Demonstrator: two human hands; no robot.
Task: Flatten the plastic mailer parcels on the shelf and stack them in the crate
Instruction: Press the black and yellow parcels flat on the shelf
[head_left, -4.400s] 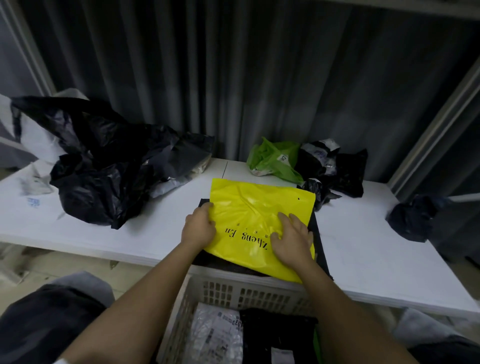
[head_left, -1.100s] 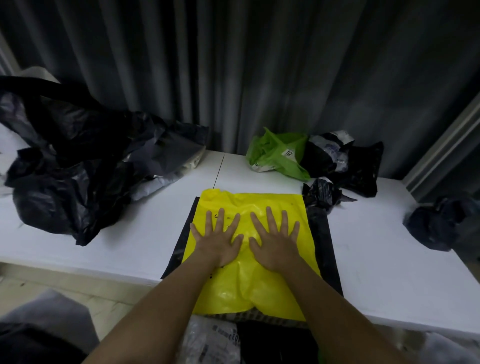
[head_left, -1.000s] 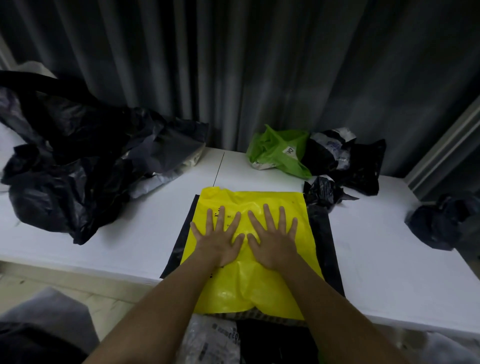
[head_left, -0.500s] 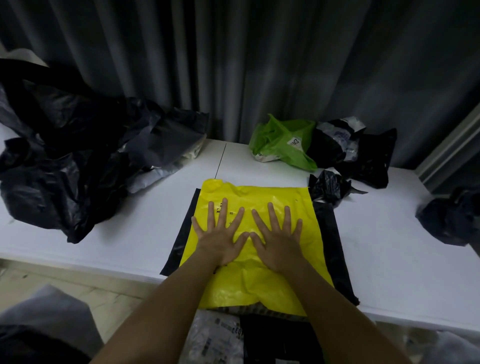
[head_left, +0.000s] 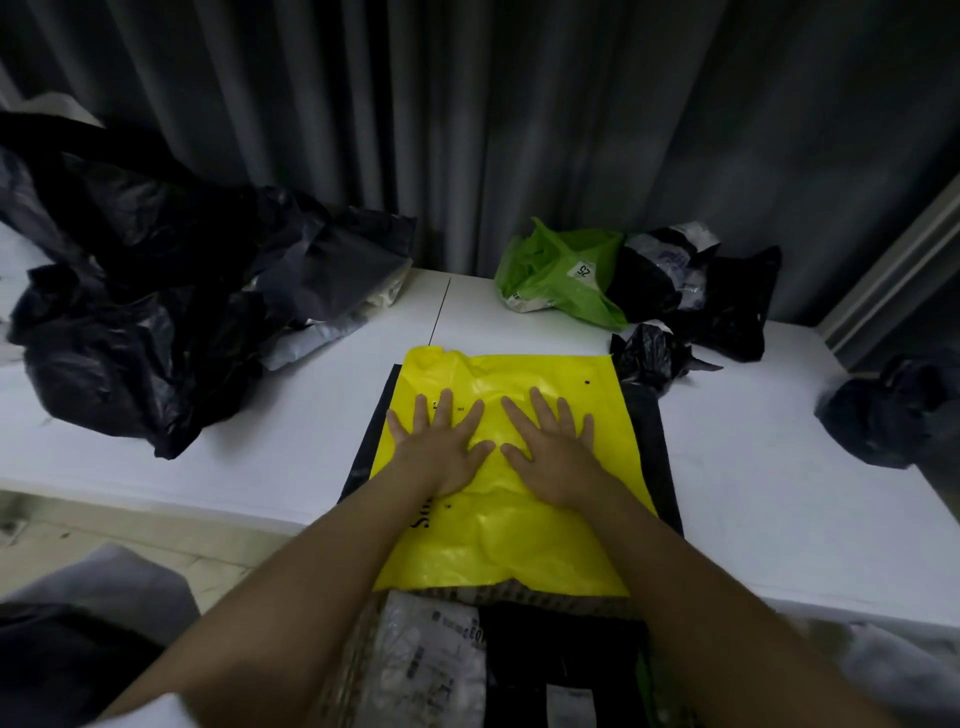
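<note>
Yellow mailer (head_left: 511, 499) lies on a black mailer (head_left: 649, 447) at the shelf (head_left: 291, 415) front edge, overhanging the crate (head_left: 358, 654) below. Left hand (head_left: 439, 449) and right hand (head_left: 550, 452) press it, fingers spread wide and flat (gripping nothing). Risk: trapped air re-puffs it, or the overhang slides off.

Yellow mailer (head_left: 524, 525): glossy plastic, black print partly hidden, lies flat at centre frame on a flat black mailer (head_left: 649, 447), near edge overhanging the white shelf (head_left: 260, 447). Crumpled black mailers (head_left: 135, 312) heaped upper left. Green mailer (head_left: 561, 280), crumpled, white label, upper centre-right, beside more black parcels (head_left: 727, 301). Crate (head_left: 353, 649) at bottom centre, only partly visible, holds a clear-wrapped parcel (head_left: 431, 670) beside a black one.
</note>
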